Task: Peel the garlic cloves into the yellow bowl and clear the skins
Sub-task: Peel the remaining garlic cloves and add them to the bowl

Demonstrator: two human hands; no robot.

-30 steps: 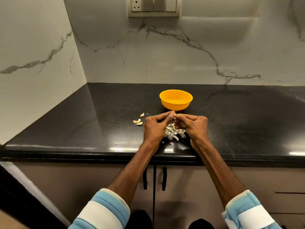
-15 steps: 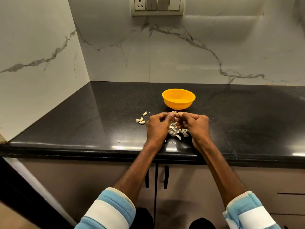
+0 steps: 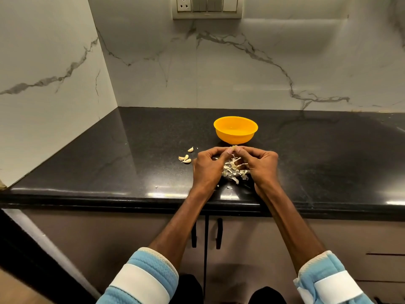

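The left hand (image 3: 208, 166) and right hand (image 3: 262, 165) pinched one garlic clove (image 3: 234, 147) together over the skin pile (image 3: 234, 171) near the front edge of the tabletop (image 3: 131, 150); the yellow bowl (image 3: 235, 133) stood just behind.

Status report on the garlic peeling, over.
Left hand and right hand both pinch one small pale garlic clove. Round yellow plastic bowl upright just beyond. Pale papery skins piled between hands; loose cloves at left. Nothing blocks bowl.

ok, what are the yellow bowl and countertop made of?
Yellow bowl: probably plastic, smooth satin finish, uniform colour, thin rim. Countertop: looks like polished black granite or similar stone; fine speckle, glossy reflections at the front edge.
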